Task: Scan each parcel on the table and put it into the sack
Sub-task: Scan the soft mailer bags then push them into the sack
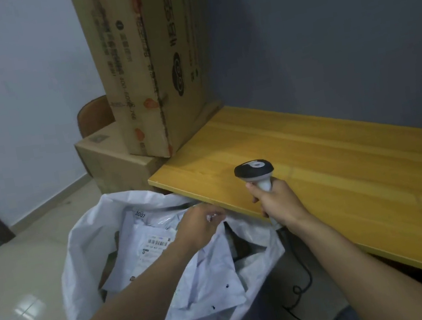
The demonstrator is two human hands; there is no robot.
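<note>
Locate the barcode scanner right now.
Head view, right of centre: the barcode scanner stands upright, gripped by the right hand, over the near edge of the wooden table, just right of the white sack on the floor.

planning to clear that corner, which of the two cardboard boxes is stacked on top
The tall printed box, standing on end; its base rests on the low plain box beside the end of the table.
</note>
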